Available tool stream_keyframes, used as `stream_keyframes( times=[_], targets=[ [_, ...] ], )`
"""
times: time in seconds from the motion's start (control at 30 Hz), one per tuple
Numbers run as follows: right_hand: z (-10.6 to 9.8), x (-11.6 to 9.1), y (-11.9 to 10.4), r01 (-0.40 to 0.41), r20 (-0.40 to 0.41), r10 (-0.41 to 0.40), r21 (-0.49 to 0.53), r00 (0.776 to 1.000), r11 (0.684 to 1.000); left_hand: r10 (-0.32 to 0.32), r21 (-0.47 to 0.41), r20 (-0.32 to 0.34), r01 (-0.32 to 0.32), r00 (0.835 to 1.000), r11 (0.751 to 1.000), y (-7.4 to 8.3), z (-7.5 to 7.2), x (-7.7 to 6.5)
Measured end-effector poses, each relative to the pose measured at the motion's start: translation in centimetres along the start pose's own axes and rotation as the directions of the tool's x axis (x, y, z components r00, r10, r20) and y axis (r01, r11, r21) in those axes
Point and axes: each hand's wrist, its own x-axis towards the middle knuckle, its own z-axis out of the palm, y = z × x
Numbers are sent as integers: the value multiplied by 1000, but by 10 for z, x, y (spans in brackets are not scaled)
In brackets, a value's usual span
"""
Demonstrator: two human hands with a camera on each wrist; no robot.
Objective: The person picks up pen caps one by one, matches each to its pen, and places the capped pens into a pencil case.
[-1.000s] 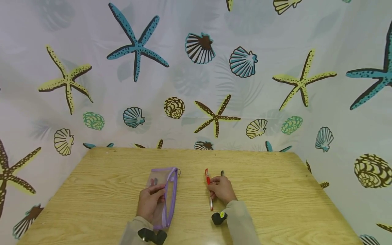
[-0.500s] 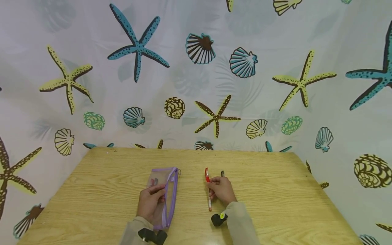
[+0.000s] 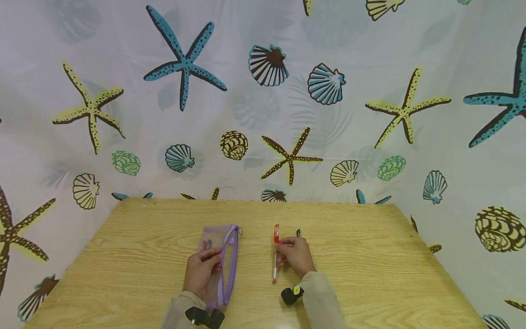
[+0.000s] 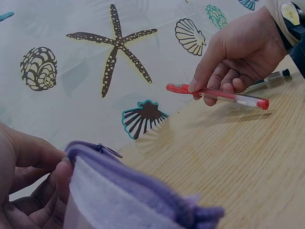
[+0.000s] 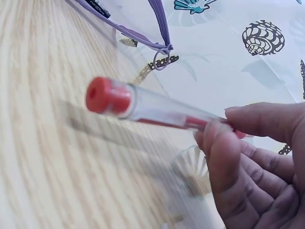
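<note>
My right hand (image 3: 297,254) pinches a red pen (image 5: 157,110) between thumb and fingers. The pen has a clear barrel and a red end plug, and it hangs just over the table, its shadow beneath. On the left, my left hand (image 3: 201,270) pinches the edge of a see-through mesh pencil pouch (image 3: 232,269) with purple trim. The pouch's zipper (image 4: 128,167) and its pull ring show in the left wrist view. Inside the pouch lie a few pens (image 3: 207,244), partly covered by the left hand.
A black-capped clear pen (image 4: 271,78) lies on the wooden table (image 3: 361,256) behind the right hand, mostly hidden by it in the head view. A curtain (image 3: 263,109) printed with starfish and shells hangs behind the table and along both sides.
My right hand has moved slightly left with the red pen, which now stands nearer to straight up and down in the head view. The left hand and pouch have stayed put.
</note>
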Motion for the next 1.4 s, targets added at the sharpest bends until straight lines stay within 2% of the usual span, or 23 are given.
stream_keyframes(
  times=[0.4, 1.0, 1.4],
  targets=[
    [7, 0, 0, 55, 32, -55, 7, 998, 998, 0, -6, -1, 0, 1000, 1000, 0, 0, -1],
    [26, -1, -1, 58, 133, -60, 22, 989, 998, 4, -2, 0, -4, 1000, 1000, 0, 0, -1],
    [39, -4, 0, 72, 157, -75, 25, 985, 997, 15, 4, 3, -15, 1000, 1000, 3, 1, -2]
  ],
)
